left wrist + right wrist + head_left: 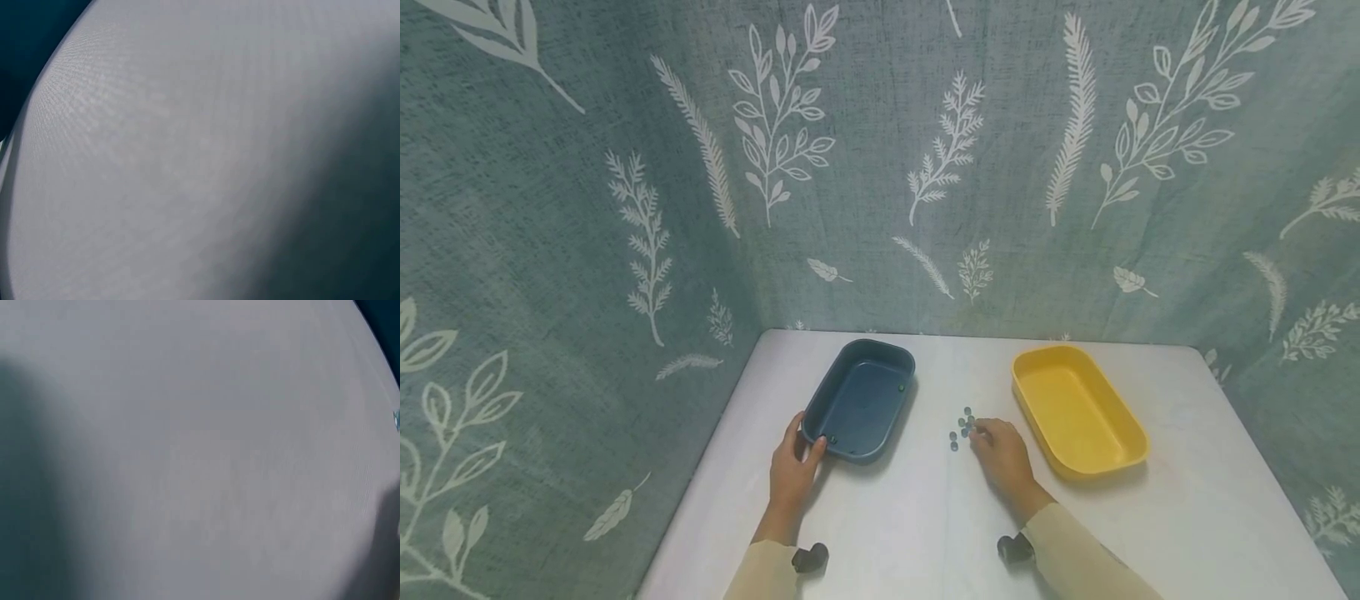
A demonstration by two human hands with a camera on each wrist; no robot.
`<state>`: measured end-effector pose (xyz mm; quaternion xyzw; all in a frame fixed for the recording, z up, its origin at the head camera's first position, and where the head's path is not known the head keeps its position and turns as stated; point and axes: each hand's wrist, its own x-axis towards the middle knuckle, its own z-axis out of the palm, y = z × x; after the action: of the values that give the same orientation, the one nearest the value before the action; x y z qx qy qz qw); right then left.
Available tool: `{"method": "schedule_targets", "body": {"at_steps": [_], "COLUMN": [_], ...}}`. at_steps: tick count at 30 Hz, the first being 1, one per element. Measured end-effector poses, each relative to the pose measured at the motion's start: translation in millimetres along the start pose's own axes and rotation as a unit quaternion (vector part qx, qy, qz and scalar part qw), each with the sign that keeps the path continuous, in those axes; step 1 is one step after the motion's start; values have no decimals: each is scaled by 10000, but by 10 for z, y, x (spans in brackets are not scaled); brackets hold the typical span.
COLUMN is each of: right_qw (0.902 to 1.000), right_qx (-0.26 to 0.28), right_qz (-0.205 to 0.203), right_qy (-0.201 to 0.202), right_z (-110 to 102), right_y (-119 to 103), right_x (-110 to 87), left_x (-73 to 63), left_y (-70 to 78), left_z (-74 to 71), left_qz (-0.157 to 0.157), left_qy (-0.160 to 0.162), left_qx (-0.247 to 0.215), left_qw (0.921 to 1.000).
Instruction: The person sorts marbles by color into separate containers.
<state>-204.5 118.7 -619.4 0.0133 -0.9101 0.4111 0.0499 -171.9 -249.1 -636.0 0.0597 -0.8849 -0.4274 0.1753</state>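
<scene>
In the head view my left hand (793, 462) grips the near left corner of a dark blue tray (857, 396), thumb over the rim and fingers along the outer side. A few small greenish beads (901, 388) lie inside that tray. My right hand (1003, 458) reaches down to a loose cluster of small, round, blue-green glass beads (953, 436) on the white table. Its fingertips are bent right at the cluster's right edge; I cannot tell whether they pinch a bead. In the left wrist view only the blue tray's edge (31, 50) shows, at top left.
A yellow tray (1078, 412) stands on the white table (895, 533), right of my right hand. Patterned green-blue cloth (865, 167) hangs behind the table and along its sides. A dark wrist camera (811, 558) sits at my left cuff, another (1015, 548) at my right.
</scene>
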Motion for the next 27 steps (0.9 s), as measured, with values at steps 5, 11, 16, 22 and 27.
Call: {"method": "schedule_targets", "body": {"at_steps": [5, 11, 16, 22, 27], "right_qw": [9998, 9980, 9960, 9933, 9951], "right_qx": [151, 302, 369, 411, 292], "right_qz": [-148, -549, -800, -1079, -930], "right_qy": [48, 109, 143, 74, -138], "right_z": [60, 132, 205, 277, 360], "right_y": [-94, -178, -249, -393, -509], "right_x": [-6, -18, 2, 16, 31], "left_x": [-4, -5, 2, 6, 10], "left_y": [6, -8, -7, -23, -14], "left_z": [0, 2, 2, 3, -5], "left_qz": [17, 28, 167, 162, 149], "left_qy": [6, 19, 130, 118, 97], "left_qx": [-6, 20, -15, -79, -73], "left_qw": [10000, 10000, 9998, 9998, 9998]}}
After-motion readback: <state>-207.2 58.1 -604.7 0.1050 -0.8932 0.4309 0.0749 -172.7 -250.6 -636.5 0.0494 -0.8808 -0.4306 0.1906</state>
